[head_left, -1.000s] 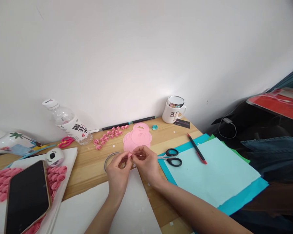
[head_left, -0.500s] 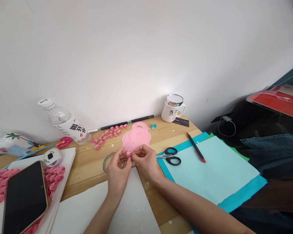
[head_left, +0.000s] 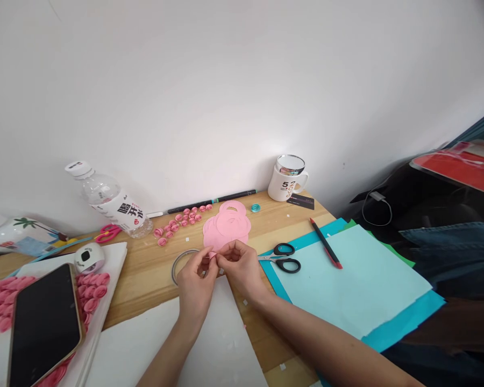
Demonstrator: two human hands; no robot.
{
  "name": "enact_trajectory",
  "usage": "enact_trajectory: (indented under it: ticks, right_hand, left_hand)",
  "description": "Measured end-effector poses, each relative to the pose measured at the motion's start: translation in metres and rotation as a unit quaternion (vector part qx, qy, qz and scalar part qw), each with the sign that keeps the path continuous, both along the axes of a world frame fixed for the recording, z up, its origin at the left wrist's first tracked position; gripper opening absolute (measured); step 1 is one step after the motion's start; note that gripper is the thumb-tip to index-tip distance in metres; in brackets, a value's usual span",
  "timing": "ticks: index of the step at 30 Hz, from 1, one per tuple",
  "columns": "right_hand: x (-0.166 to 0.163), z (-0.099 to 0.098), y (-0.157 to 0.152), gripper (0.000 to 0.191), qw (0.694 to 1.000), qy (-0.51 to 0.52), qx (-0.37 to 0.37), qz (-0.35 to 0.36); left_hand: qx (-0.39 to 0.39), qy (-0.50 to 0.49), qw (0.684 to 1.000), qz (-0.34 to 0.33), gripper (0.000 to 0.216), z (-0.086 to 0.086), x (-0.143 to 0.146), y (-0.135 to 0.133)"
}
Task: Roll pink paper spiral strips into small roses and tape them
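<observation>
Between my fingertips is a small rolled strip of pink paper (head_left: pixel 212 255), mostly covered by the fingers. My left hand (head_left: pixel 196 279) pinches it from one side, and my right hand (head_left: pixel 242 270) pinches it from the other. Just beyond them lies a pile of pink paper spirals (head_left: pixel 228 223). Several finished pink paper rosettes (head_left: pixel 179 221) sit to the left of that pile, with one teal rosette (head_left: pixel 255 208) on its right. A grey ring, likely a tape roll (head_left: pixel 176 266), shows partly behind my left hand. Black-handled scissors (head_left: pixel 284 258) rest right of my right hand.
Blue paper sheets (head_left: pixel 358 279) carry a black and red pen (head_left: pixel 326 243). A white mug (head_left: pixel 284 183) and a plastic bottle (head_left: pixel 116 201) stand by the wall. At left, a phone (head_left: pixel 44 322) lies over pink rosettes on white paper. A white sheet (head_left: pixel 145 344) lies under my forearms.
My fingers have closed further over the pink paper, so less of it shows. The whole view has shifted slightly; the other things stay put.
</observation>
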State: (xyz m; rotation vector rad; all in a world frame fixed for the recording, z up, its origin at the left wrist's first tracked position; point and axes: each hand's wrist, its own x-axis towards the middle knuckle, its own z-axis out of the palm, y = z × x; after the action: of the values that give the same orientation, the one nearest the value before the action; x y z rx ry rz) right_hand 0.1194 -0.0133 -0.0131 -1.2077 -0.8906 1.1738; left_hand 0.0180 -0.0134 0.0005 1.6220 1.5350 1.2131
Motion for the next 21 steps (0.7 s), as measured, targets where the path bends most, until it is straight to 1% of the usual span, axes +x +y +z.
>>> enact_trajectory:
  ticks: [4,6,14,18,20,21]
  right_hand:
    - [0.000,-0.002,0.001,0.011,1.000,-0.004,0.009,-0.009]
    - [0.000,-0.002,0.001,0.012,1.000,-0.003,0.006,-0.006]
    - [0.000,0.003,-0.001,0.014,1.000,-0.009,0.003,0.001]
    - [0.002,0.004,0.001,0.010,0.998,-0.048,0.040,0.027]
    - [0.005,0.003,0.002,0.008,0.992,-0.094,0.071,0.050]
    - [0.006,0.001,0.003,0.010,0.985,-0.134,0.093,0.064]
  left_hand:
    - [0.033,0.043,0.999,-0.004,0.021,0.002,-0.002,-0.001]
    - [0.036,0.048,0.998,-0.005,0.023,0.002,-0.004,-0.001]
    - [0.006,0.004,1.000,-0.015,0.022,0.002,-0.006,-0.001]
    - [0.003,-0.016,1.000,-0.024,0.021,0.004,-0.011,0.001]
    - [0.005,-0.021,1.000,-0.009,0.022,0.006,-0.016,0.004]
    - [0.005,-0.023,1.000,0.013,0.023,0.007,-0.020,0.005]
